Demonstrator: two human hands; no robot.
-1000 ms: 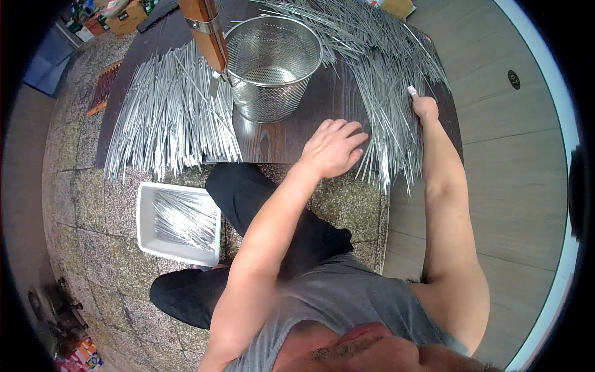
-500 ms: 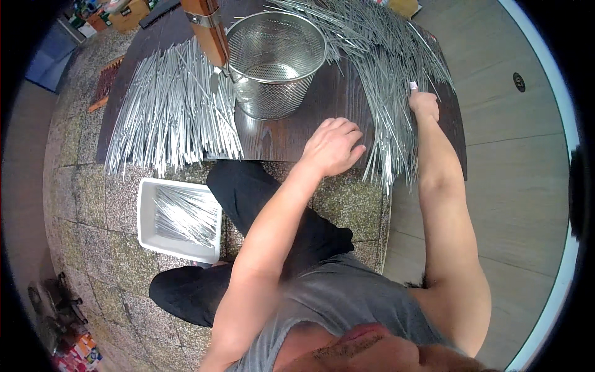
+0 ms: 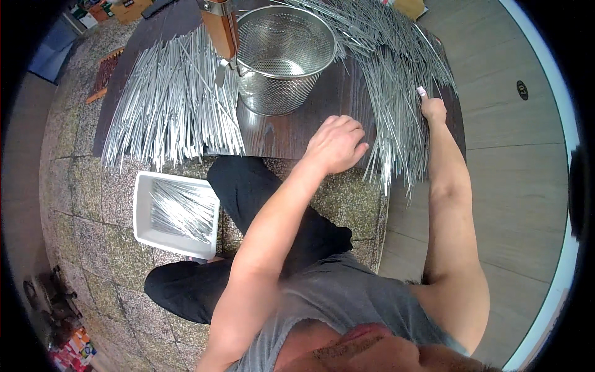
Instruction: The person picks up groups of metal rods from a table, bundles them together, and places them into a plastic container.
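My left hand [image 3: 338,144] is palm down over the table's front edge, fingers loosely bent and thumb apart, with nothing seen in it. At the right edge of a pile of thin metal rods [image 3: 400,105], my right hand [image 3: 435,111] has one digit stretched forward with a whitish wrap [image 3: 423,92] on it. Its other fingers are curled, and anything they hold is hidden. A second pile of silvery rods [image 3: 176,102] lies at the table's left. Between the piles stands a perforated metal basket [image 3: 279,96].
A wooden-faced upright piece [image 3: 220,31] stands beside the basket. On the speckled floor, left of my knees, a white bin [image 3: 142,211] holds more rods. The dark table [image 3: 273,137] ends just before my legs. A pale panelled surface [image 3: 508,186] lies on the right.
My right hand has shifted slightly right and nearer along the rods' edge. My left hand stays almost in place. The view has moved a little, shifting the basket in the picture.
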